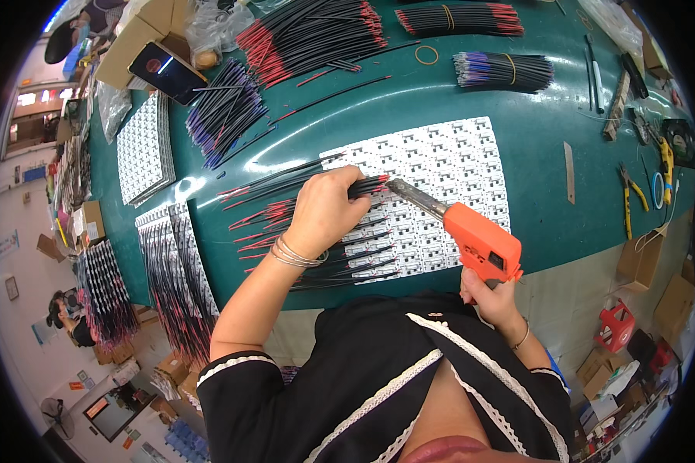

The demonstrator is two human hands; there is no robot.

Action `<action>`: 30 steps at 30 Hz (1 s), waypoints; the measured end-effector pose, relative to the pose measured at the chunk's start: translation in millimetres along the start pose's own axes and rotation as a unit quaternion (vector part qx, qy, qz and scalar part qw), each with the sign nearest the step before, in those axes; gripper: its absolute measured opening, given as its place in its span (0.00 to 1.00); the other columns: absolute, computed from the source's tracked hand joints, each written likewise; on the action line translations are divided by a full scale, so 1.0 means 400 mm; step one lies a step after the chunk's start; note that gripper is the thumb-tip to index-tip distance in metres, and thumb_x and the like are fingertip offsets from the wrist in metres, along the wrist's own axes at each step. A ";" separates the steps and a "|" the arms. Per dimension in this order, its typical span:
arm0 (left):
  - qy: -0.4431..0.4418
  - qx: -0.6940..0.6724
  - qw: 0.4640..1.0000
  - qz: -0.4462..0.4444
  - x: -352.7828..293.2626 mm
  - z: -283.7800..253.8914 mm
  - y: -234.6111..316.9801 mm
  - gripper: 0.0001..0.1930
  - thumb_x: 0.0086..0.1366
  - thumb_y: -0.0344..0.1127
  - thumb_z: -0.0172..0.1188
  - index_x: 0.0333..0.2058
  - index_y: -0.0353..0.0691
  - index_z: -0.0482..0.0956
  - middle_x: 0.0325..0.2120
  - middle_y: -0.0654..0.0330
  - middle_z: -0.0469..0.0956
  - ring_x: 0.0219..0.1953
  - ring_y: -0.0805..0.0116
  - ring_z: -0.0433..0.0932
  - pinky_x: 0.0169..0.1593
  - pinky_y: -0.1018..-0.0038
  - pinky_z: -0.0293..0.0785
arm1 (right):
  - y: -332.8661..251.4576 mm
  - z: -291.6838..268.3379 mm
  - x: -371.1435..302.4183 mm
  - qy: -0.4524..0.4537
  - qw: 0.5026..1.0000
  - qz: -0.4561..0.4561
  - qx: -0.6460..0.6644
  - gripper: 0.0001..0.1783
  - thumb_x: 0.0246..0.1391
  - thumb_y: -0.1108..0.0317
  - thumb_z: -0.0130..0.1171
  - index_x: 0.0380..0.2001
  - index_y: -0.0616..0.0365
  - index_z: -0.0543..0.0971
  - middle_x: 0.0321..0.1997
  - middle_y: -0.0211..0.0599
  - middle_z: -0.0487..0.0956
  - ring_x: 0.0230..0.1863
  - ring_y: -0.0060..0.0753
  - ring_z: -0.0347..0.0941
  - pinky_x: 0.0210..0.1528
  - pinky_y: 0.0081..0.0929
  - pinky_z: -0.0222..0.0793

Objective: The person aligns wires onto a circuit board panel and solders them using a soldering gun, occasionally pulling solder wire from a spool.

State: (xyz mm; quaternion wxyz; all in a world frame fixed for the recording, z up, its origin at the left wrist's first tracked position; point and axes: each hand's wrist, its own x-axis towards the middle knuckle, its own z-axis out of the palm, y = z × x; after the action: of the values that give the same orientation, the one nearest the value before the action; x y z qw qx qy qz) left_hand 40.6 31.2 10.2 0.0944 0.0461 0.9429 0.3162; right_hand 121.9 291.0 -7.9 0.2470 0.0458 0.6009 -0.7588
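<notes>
My left hand (330, 208) is closed around a small bundle of black wires (369, 185), their red ends pointing right. It sits over the left part of a white panel of small circuit boards (455, 166). In my right hand (493, 299) is an orange pistol-shaped tool (483, 241) with a metal barrel. The barrel's tip comes close to the red wire ends; whether they touch I cannot tell. More black wires with red tips (266, 220) lie under and beside my left hand, reaching from the panel's left side.
Piles of black-and-red wires (309, 38) and purple-tipped wires (225, 112) lie on the green table (548, 185). White panels (148, 150) are stacked at left, near a wired panel (176, 262). A phone (167, 71) leans on a box. Pliers (629, 197) and a metal blade (569, 171) lie at right.
</notes>
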 end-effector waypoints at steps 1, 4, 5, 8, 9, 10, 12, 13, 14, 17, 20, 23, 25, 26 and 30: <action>0.001 0.009 1.000 0.000 0.000 0.000 0.001 0.07 0.44 0.30 0.57 0.23 0.34 0.74 0.17 0.49 0.73 0.23 0.50 0.73 0.29 0.63 0.68 | 0.003 -0.002 -0.002 0.000 1.000 0.000 0.000 0.15 0.50 0.70 0.54 0.41 0.64 0.68 0.21 0.29 0.70 0.16 0.14 0.63 0.17 0.14 0.61; 0.000 0.007 1.000 -0.010 0.000 -0.003 0.006 0.07 0.44 0.30 0.57 0.23 0.34 0.74 0.17 0.49 0.73 0.23 0.49 0.73 0.29 0.62 0.68 | 0.006 -0.004 -0.003 -0.008 0.999 -0.034 0.008 0.14 0.51 0.70 0.54 0.39 0.64 0.68 0.21 0.29 0.70 0.16 0.15 0.63 0.17 0.14 0.62; -0.001 0.008 1.000 -0.010 0.001 -0.002 0.003 0.07 0.44 0.30 0.57 0.23 0.34 0.74 0.17 0.49 0.73 0.23 0.49 0.73 0.29 0.62 0.68 | -0.004 0.003 -0.001 0.002 0.999 -0.033 0.000 0.08 0.51 0.69 0.53 0.31 0.62 0.68 0.17 0.30 0.69 0.14 0.17 0.63 0.16 0.16 0.61; -0.018 0.011 1.000 -0.008 0.007 -0.007 -0.008 0.08 0.47 0.31 0.59 0.24 0.32 0.74 0.18 0.49 0.73 0.21 0.53 0.73 0.27 0.70 0.68 | -0.011 0.008 0.000 0.013 0.999 -0.029 -0.008 0.09 0.52 0.67 0.52 0.24 0.59 0.68 0.13 0.30 0.68 0.12 0.18 0.62 0.15 0.17 0.60; -0.035 0.005 0.999 0.002 0.013 -0.014 -0.008 0.08 0.47 0.31 0.59 0.24 0.32 0.74 0.17 0.48 0.72 0.20 0.53 0.72 0.26 0.69 0.67 | -0.012 0.008 -0.001 0.015 0.999 -0.027 -0.009 0.09 0.52 0.66 0.52 0.24 0.59 0.68 0.13 0.30 0.68 0.12 0.18 0.62 0.15 0.17 0.60; -0.052 0.000 0.999 0.012 0.019 -0.019 -0.007 0.08 0.47 0.32 0.59 0.23 0.31 0.74 0.16 0.48 0.72 0.18 0.53 0.71 0.25 0.69 0.66 | -0.011 0.007 -0.001 0.014 0.999 -0.027 -0.009 0.09 0.52 0.66 0.52 0.24 0.59 0.68 0.13 0.30 0.68 0.12 0.18 0.62 0.15 0.17 0.60; -0.075 -0.007 0.997 0.001 0.030 -0.029 -0.009 0.09 0.47 0.32 0.58 0.23 0.31 0.73 0.16 0.48 0.71 0.17 0.54 0.69 0.24 0.69 0.66 | -0.007 0.005 0.000 0.009 1.000 -0.022 -0.007 0.09 0.52 0.66 0.52 0.24 0.59 0.68 0.13 0.30 0.68 0.12 0.18 0.62 0.15 0.17 0.61; -0.098 -0.013 0.995 -0.009 0.034 -0.033 -0.010 0.09 0.47 0.32 0.58 0.22 0.31 0.73 0.16 0.48 0.70 0.16 0.54 0.68 0.24 0.69 0.65 | -0.003 0.002 -0.002 0.010 1.000 -0.023 -0.007 0.09 0.52 0.66 0.52 0.24 0.59 0.68 0.13 0.30 0.68 0.12 0.18 0.62 0.15 0.17 0.61; -0.098 -0.013 0.995 -0.009 0.036 -0.034 -0.010 0.09 0.47 0.32 0.58 0.22 0.31 0.73 0.16 0.48 0.70 0.16 0.54 0.68 0.24 0.69 0.65 | 0.004 -0.002 -0.004 0.002 1.000 -0.009 0.006 0.08 0.51 0.69 0.52 0.31 0.62 0.68 0.17 0.30 0.69 0.14 0.17 0.62 0.16 0.16 0.61; -0.103 0.000 0.995 0.006 0.038 -0.034 -0.012 0.09 0.47 0.32 0.58 0.22 0.30 0.72 0.15 0.48 0.69 0.17 0.53 0.67 0.24 0.69 0.65 | 0.003 0.001 -0.004 -0.002 1.000 0.010 0.016 0.13 0.51 0.71 0.53 0.39 0.64 0.67 0.21 0.30 0.70 0.16 0.15 0.63 0.17 0.15 0.61; -0.100 0.016 0.994 0.031 0.037 -0.032 -0.012 0.09 0.47 0.31 0.58 0.22 0.30 0.72 0.16 0.47 0.70 0.18 0.51 0.67 0.25 0.68 0.65 | 0.003 0.000 -0.003 -0.005 1.000 0.012 0.006 0.14 0.51 0.71 0.53 0.40 0.64 0.67 0.21 0.30 0.70 0.16 0.15 0.63 0.17 0.15 0.61; -0.086 0.020 0.995 0.042 0.034 -0.030 -0.001 0.08 0.46 0.31 0.58 0.22 0.31 0.72 0.17 0.46 0.70 0.19 0.50 0.68 0.25 0.67 0.65 | 0.000 0.001 -0.002 -0.008 1.000 0.005 -0.002 0.13 0.51 0.71 0.53 0.40 0.64 0.67 0.20 0.29 0.69 0.15 0.16 0.63 0.17 0.15 0.61; -0.079 0.024 0.995 0.048 0.032 -0.030 0.002 0.08 0.46 0.31 0.58 0.22 0.31 0.73 0.18 0.46 0.71 0.20 0.49 0.69 0.26 0.67 0.66 | -0.003 0.002 -0.002 -0.007 1.000 0.003 -0.003 0.13 0.51 0.71 0.53 0.39 0.64 0.67 0.19 0.29 0.69 0.15 0.16 0.63 0.16 0.15 0.61; -0.079 0.024 0.995 0.048 0.032 -0.030 0.004 0.08 0.46 0.31 0.58 0.22 0.31 0.73 0.18 0.46 0.71 0.20 0.49 0.69 0.26 0.67 0.66 | -0.005 0.002 -0.003 -0.004 1.000 0.004 -0.001 0.11 0.52 0.68 0.52 0.34 0.64 0.67 0.16 0.30 0.68 0.13 0.17 0.62 0.16 0.15 0.61; -0.078 0.026 0.995 0.052 0.030 -0.030 0.003 0.07 0.45 0.30 0.58 0.22 0.31 0.73 0.18 0.46 0.71 0.20 0.49 0.70 0.26 0.66 0.66 | -0.007 0.000 -0.008 0.015 1.000 0.011 0.020 0.13 0.52 0.66 0.50 0.34 0.66 0.67 0.13 0.30 0.67 0.12 0.18 0.62 0.17 0.16 0.62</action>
State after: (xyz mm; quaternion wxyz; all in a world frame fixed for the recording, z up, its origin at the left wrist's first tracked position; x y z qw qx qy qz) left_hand 26.3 26.7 18.4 0.1503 0.1220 0.9369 0.2910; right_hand 123.4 292.7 -4.2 0.2453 0.0687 0.5889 -0.7670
